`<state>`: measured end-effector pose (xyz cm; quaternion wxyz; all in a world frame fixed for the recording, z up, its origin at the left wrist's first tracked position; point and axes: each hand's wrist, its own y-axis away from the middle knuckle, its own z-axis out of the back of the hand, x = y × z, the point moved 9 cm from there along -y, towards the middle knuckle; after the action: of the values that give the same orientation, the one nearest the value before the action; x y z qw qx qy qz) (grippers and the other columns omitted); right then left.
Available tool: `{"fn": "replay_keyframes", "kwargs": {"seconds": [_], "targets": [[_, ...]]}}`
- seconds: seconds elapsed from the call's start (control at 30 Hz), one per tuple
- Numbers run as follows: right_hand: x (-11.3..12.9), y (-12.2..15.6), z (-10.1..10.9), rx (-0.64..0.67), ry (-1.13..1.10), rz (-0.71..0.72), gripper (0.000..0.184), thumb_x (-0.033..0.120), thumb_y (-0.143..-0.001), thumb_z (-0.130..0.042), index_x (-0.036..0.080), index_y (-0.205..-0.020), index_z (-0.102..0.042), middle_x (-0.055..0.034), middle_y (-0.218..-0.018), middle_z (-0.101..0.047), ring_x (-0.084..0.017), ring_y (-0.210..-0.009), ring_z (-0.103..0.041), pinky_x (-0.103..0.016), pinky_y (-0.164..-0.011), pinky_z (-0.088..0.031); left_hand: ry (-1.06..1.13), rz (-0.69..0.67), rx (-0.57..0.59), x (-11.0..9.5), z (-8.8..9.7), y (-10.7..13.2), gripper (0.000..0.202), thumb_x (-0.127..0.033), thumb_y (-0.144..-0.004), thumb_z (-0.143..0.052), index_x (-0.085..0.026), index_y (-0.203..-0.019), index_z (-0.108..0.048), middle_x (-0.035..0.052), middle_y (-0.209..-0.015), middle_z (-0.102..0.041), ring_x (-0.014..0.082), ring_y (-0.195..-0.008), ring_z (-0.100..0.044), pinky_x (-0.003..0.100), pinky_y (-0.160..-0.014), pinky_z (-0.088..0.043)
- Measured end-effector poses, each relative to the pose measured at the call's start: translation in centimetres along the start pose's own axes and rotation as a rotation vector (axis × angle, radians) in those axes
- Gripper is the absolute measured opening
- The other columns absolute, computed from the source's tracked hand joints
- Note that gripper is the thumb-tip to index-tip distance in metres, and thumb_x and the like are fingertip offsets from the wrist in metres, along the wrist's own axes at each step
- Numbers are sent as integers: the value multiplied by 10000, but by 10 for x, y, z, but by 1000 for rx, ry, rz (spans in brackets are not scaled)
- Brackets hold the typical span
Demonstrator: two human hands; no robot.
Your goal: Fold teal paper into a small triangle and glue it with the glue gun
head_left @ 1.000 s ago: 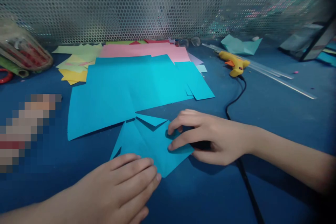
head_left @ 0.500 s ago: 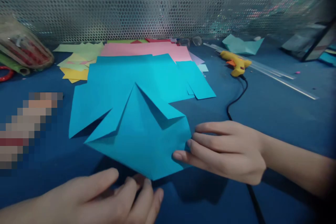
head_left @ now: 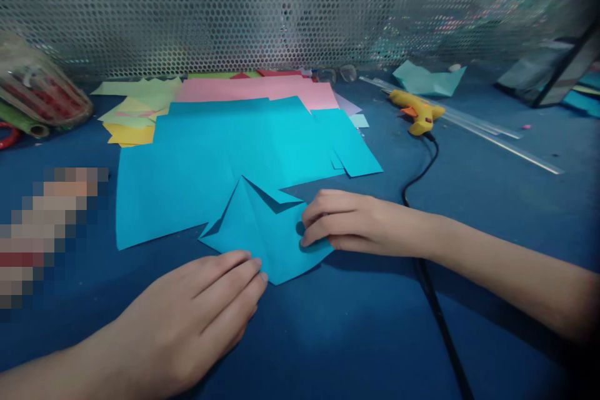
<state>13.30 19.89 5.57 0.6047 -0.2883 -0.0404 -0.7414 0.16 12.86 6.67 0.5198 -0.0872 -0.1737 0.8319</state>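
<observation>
A folded blue paper piece (head_left: 262,231) lies flat on the blue table (head_left: 356,331), its flaps pointing away from me. My right hand (head_left: 356,225) rests on its right corner, fingers curled and pressing the paper down. At the paper's near-left edge my left hand (head_left: 197,312) lies flat, its stretched fingertips touching that edge. Behind the folded piece, large blue sheets (head_left: 220,156) are spread out.
Pink sheets (head_left: 262,89) and yellow and green sheets (head_left: 134,114) lie at the back. A yellow glue gun (head_left: 417,114) sits back right, its black cord (head_left: 431,287) running under my right forearm. Clear glue sticks (head_left: 497,137) lie beside it. A perforated metal screen (head_left: 281,6) closes the back.
The folded blue paper was lifted and turned half a second ago; now it lies flat again. Both hands came down onto it and press its edges.
</observation>
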Motion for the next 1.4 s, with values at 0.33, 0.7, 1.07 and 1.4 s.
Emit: {"fn": "replay_keyframes", "kwargs": {"seconds": [0.33, 0.7, 1.07, 1.4], "targets": [[-10, -5, -1, -101, -189, -188, 194, 254, -980, -568, 118, -920, -692, -73, -858, -629, -156, -848, -568, -276, -774, -467, 98, 86, 17, 4, 1, -12, 390, -150, -1053, -308, -189, -1126, -689, -18, -1126, -746, 136, -1018, -682, 256, -932, -479], [-15, -1, 0, -125, -253, -221, 181, 317, -925, -663, 176, -1034, -697, -7, -831, -702, -136, -769, -590, -331, -824, -365, 139, 36, 253, 1, -18, -2, 381, -204, -1016, -421, -261, -1378, -525, -20, -1262, -674, 172, -1167, -592, 309, -986, -476], [-16, 1, -2, -59, -356, -308, 176, 326, -878, -723, 192, -763, -721, 3, -761, -671, -144, -784, -575, -339, -802, -361, 116, 20, 289, -3, -24, 1, 483, -262, -973, -504, -201, -1447, -431, -3, -1300, -658, 182, -1195, -574, 309, -1016, -448], [-22, 4, 3, -212, -124, -410, 317, 369, -921, -657, 170, -679, -609, 0, -668, -553, -130, -649, -510, -277, -642, -414, 85, -1, 298, -7, -24, 2, 478, -320, -1003, -457, -192, -1461, -406, -20, -1345, -632, 180, -1230, -549, 314, -1016, -423]]}}
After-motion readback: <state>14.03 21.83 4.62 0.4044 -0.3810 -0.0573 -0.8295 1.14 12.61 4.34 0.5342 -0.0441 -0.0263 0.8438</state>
